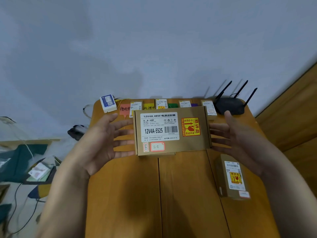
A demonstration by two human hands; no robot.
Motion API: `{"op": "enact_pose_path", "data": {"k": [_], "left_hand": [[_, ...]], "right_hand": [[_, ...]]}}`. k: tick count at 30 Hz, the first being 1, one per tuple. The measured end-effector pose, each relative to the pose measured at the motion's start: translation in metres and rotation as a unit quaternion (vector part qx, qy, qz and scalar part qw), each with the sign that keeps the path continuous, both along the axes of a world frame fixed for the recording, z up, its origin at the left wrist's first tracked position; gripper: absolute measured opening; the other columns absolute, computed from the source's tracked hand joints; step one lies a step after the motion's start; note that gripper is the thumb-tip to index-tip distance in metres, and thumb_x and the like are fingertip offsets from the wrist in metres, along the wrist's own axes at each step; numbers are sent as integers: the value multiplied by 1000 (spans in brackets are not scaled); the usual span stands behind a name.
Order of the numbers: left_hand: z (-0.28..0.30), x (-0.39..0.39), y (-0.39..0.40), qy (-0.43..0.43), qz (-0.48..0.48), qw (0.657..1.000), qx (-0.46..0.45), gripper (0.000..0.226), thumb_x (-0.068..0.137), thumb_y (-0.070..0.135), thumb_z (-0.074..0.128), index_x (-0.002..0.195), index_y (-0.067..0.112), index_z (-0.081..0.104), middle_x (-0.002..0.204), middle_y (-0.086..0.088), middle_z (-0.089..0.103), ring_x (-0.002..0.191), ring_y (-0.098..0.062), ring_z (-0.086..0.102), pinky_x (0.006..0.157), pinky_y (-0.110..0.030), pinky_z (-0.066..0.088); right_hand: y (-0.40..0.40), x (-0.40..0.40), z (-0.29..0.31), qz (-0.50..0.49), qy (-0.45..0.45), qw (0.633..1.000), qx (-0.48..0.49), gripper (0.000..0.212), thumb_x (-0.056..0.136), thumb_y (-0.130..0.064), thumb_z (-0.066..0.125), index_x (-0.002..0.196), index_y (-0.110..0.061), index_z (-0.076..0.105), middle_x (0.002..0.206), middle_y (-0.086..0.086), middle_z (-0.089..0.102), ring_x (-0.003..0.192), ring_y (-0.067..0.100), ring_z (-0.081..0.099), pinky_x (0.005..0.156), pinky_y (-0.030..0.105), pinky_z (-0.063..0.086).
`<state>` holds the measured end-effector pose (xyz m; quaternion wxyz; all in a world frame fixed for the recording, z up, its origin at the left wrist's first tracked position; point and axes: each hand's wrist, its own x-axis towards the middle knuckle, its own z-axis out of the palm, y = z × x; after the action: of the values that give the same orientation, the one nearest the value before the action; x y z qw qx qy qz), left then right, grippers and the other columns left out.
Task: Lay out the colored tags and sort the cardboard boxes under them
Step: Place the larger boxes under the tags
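A brown cardboard box (pixel 171 131) with a white "12V4A-5525" label and a yellow-red fragile sticker is held up over the wooden table (pixel 185 194). My left hand (pixel 104 143) supports its left end with spread fingers. My right hand (pixel 235 140) supports its right end. Behind it, along the table's far edge, lie a red tag (pixel 124 109), a yellow tag (pixel 148 107), a green tag (pixel 172 105) and a purple tag (pixel 194 105), with small labelled boxes (pixel 136 107) between them. Another small box (pixel 231 177) lies at the right.
A black router (pixel 230 104) with three antennas stands at the table's far right corner. A white-blue box (pixel 108 103) sits at the far left corner. Cables, a green bag and clutter lie on the floor at the left. A wooden panel rises at the right.
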<state>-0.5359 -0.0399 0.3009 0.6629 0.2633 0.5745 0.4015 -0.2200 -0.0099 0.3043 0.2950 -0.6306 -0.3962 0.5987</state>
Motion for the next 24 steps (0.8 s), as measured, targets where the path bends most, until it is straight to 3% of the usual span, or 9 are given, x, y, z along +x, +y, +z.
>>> {"op": "enact_pose_path", "data": {"k": [4, 12, 16, 20, 24], "left_hand": [[-2, 15, -4, 8, 3, 1000, -3, 49, 98, 51, 38, 118, 19, 69, 111, -12, 65, 100, -30, 64, 88, -53, 56], [-4, 90, 4, 48, 1, 999, 1, 48, 100, 50, 34, 121, 21, 66, 118, -12, 65, 102, -30, 64, 92, -54, 55], [-14, 152, 21, 64, 4, 998, -1, 48, 100, 50, 33, 124, 23, 63, 116, -10, 68, 106, -31, 66, 91, -52, 55], [-42, 237, 48, 118, 11, 993, -16, 39, 100, 48, 34, 117, 26, 62, 112, -6, 68, 105, -27, 64, 86, -46, 55], [-85, 321, 94, 157, 2, 986, -48, 31, 102, 43, 35, 109, 26, 59, 105, -1, 65, 100, -24, 61, 95, -50, 50]], "right_hand": [[-3, 13, -5, 4, 9, 1000, -2, 66, 95, -62, 37, 133, -13, 60, 124, 3, 66, 119, 25, 60, 96, 39, 51], [11, 80, -18, 13, 7, 1000, 1, 61, 96, -60, 36, 131, -16, 60, 126, 3, 66, 121, 26, 59, 107, 46, 46], [34, 137, -28, 2, 19, 1000, -20, 55, 98, -55, 37, 125, -13, 60, 135, 9, 62, 120, 27, 57, 98, 41, 48], [61, 207, -49, 19, 15, 998, -50, 59, 100, -53, 37, 136, -11, 56, 142, 10, 56, 125, 27, 55, 103, 42, 45], [92, 272, -87, -8, -3, 996, -88, 57, 101, -51, 39, 138, -10, 54, 143, 11, 56, 129, 30, 53, 107, 45, 43]]}}
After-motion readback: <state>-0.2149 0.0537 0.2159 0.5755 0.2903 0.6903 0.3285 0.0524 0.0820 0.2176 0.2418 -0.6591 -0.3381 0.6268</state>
